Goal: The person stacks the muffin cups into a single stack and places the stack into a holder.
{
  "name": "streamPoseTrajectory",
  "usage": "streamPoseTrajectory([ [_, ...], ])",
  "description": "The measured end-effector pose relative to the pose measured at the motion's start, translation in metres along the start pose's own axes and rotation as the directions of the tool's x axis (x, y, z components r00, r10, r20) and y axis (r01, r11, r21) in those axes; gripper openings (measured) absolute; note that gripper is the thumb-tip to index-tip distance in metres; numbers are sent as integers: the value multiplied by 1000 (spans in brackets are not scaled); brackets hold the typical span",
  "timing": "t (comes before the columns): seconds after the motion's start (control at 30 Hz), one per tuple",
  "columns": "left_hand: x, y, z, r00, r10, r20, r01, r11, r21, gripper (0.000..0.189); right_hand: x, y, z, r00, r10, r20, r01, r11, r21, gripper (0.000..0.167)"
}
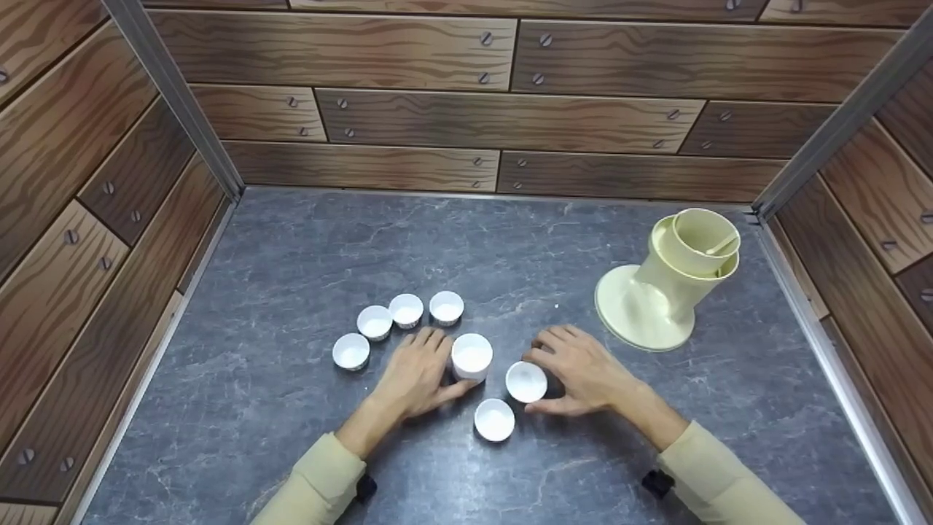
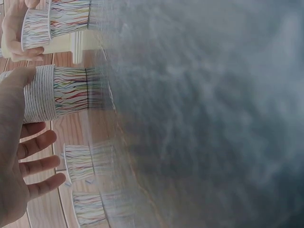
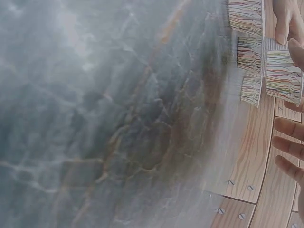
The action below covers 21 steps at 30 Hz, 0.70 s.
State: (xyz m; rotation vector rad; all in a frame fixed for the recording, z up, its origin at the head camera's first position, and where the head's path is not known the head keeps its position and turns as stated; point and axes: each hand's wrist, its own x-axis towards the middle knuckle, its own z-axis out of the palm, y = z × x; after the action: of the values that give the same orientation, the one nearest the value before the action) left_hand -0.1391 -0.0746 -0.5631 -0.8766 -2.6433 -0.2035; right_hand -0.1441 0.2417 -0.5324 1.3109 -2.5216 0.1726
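Left hand [image 1: 417, 372] is gripping the stack [image 1: 472, 356] of nested cups at its right side: thumb on the near side, index at the left, other fingers splaying off it. Right hand [image 1: 583, 368] is pinching the single cup [image 1: 526, 383] at its left side between thumb and fingers, remaining fingers spreading. Right wrist view is showing that cup's base clear of the table [image 1: 306, 248]. Loose cup [image 1: 494, 420] is standing between the hands, toward the person. Row of four cups [image 1: 375, 323] is curving just beyond and left of the left hand. Cream stand [image 1: 667, 292] is standing beyond and right of the right hand.

Handling, my read: cups are looking like thin printed paper. So very light, walls soft, easy to dent, easy to tip; dry paper is probably giving decent grip. Rolled rim is likely the stiffest bit. For a single, I'd be pinching lightly just under the rim, opposite sides, no squeezing mid-wall. Stack is likely stiffer, since the nested rims are backing each other up; wrapping the ridged rim band [image 2: 39, 95] should be fine. Can't tell how tightly they're nesting.
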Motion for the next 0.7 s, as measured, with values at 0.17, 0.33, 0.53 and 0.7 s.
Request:
streamPoseTrajectory([
  [0.17, 0, 0, 1, 1000, 4, -10, -4, 1000, 8, 69, 5, 2, -3, 1000, -8, -10, 7, 1000, -9, 68],
  [0.33, 0, 0, 1, 1000, 3, -3, -3, 1000, 8, 68, 9, 3, -4, 999, -16, -42, 15, 1000, -11, 68],
  [0.53, 0, 0, 1, 1000, 2, 5, -2, 1000, 8, 69, 14, 3, -7, 997, -13, -73, 13, 1000, -5, 68],
  [0.7, 0, 0, 0, 1000, -2, 14, 2, 1000, 9, 70, 18, 3, -9, 996, -16, -91, 15, 1000, -8, 68],
])
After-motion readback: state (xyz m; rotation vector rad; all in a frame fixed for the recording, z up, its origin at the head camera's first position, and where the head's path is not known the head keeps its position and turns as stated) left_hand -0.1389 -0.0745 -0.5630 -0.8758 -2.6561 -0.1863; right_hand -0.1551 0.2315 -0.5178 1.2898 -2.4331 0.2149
